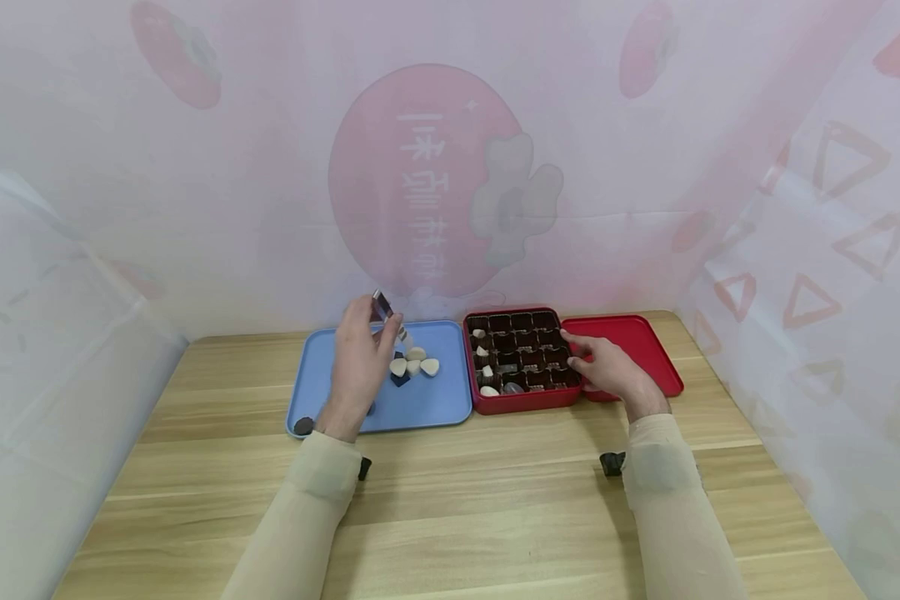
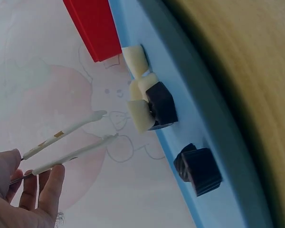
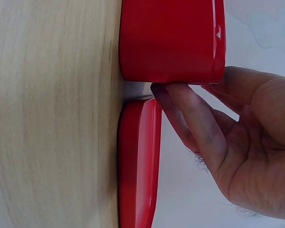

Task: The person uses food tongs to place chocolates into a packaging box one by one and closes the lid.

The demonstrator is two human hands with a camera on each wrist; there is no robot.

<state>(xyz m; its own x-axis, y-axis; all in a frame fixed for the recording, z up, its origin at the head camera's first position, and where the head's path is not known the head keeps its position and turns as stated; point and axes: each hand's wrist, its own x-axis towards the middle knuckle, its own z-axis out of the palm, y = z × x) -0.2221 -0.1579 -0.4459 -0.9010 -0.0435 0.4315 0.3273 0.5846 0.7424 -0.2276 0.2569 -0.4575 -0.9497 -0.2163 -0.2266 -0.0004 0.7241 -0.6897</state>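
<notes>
My left hand (image 1: 362, 354) pinches a pair of tongs (image 2: 73, 157) with pale tips. The tips stand apart with nothing between them, above the blue tray (image 1: 435, 408). White chocolates (image 2: 140, 116) and dark chocolates (image 2: 204, 171) lie on that tray under the tips. At the right side of the red box (image 1: 525, 402), my right hand (image 1: 607, 367) holds the rim, fingers against the outer wall and thumb at the edge. The box has a dark brown compartment insert (image 1: 527, 340). White pieces (image 1: 489, 391) sit in its left column, and a dark piece (image 1: 513, 387) in the front row.
A red lid (image 1: 648, 354) lies on the wooden table (image 1: 480, 508) just right of the box. The blue tray stands close to the box's left side. One dark chocolate (image 1: 303, 426) is at the tray's front left corner. A printed cloth (image 1: 270, 208) hangs behind.
</notes>
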